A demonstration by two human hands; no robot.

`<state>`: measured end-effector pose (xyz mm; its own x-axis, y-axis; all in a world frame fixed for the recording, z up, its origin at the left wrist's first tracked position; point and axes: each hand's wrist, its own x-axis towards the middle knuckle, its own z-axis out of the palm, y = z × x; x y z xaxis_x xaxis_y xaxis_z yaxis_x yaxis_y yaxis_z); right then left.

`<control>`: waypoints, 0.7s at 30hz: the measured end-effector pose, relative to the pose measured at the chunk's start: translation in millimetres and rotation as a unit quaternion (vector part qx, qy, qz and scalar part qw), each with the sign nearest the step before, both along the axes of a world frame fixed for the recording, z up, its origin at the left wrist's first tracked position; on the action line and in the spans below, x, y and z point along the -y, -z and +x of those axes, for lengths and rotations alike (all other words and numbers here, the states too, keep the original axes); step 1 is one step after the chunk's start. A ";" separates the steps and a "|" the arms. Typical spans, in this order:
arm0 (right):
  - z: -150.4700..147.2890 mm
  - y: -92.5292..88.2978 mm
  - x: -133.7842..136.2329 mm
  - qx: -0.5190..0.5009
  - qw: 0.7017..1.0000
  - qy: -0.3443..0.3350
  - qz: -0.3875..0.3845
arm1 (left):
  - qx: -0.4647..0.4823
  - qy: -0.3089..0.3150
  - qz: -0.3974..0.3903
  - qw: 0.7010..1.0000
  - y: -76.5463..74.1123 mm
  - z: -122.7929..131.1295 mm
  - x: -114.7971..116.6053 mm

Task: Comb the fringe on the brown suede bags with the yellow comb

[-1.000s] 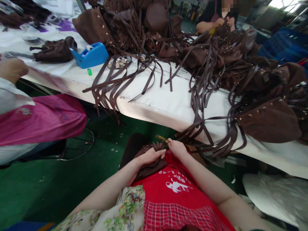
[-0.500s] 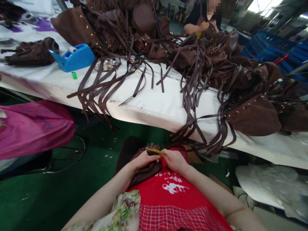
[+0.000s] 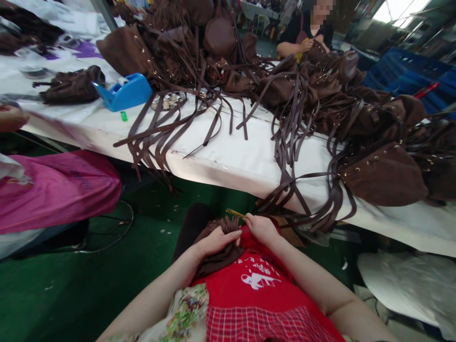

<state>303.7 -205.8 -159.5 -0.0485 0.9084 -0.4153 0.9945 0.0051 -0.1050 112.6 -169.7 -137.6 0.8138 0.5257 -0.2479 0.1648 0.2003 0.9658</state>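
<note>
On my lap lies a dark brown bag (image 3: 219, 262) of soft suede-like material, with a fringe (image 3: 231, 225) standing up along its upper edge. My left hand (image 3: 218, 241) is closed on the bag just below the fringe, thumb on top. In my right hand (image 3: 261, 229) is a yellow comb (image 3: 236, 214), pinched at one end. Its teeth point down toward the fringe and sit slightly above and beyond the strands; I cannot tell whether they touch. The underside of the bag is hidden by my left hand and arm.
A white table (image 3: 213, 167) stretches across in front, heaped with brown bags (image 3: 386, 175) whose straps hang over its edge. A blue tape dispenser (image 3: 128, 93) stands left. A person in a pink apron (image 3: 64, 190) sits left; another person (image 3: 302, 35) works across the table.
My right hand has lifted the comb up and away from my left hand, and its teeth now show. The fringe stands more visible. The left neighbour's hand has come into view.
</note>
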 end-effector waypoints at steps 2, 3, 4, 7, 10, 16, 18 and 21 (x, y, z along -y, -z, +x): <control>5.8 3.9 1.3 -0.007 1.000 0.019 0.009 | 0.000 0.011 0.029 1.000 -6.6 2.7 3.2; 9.7 6.6 2.6 -0.017 0.999 0.034 0.011 | -0.004 0.016 0.050 0.999 -10.9 4.3 5.9; 14.5 9.6 4.1 -0.028 0.998 0.056 0.010 | -0.010 0.016 0.080 0.997 -15.9 6.0 9.2; 34.4 17.6 8.3 -0.052 0.990 0.129 -0.002 | -0.018 0.011 0.187 0.982 -33.1 9.8 17.3; 57.2 18.0 10.7 -0.068 0.986 0.155 -0.001 | -0.018 0.013 0.249 0.968 -47.6 9.0 10.4; 79.5 -5.2 14.0 -0.279 0.922 0.228 0.139 | -0.093 -0.218 0.384 0.892 -64.3 -22.5 -56.5; 78.9 -14.8 16.9 -0.341 0.890 0.251 0.171 | -0.133 -0.355 0.468 0.799 -78.2 -41.9 -80.6; 74.9 -23.6 22.5 -0.407 0.853 0.263 0.194 | -0.171 -0.593 0.515 0.595 -113.3 -76.5 -108.9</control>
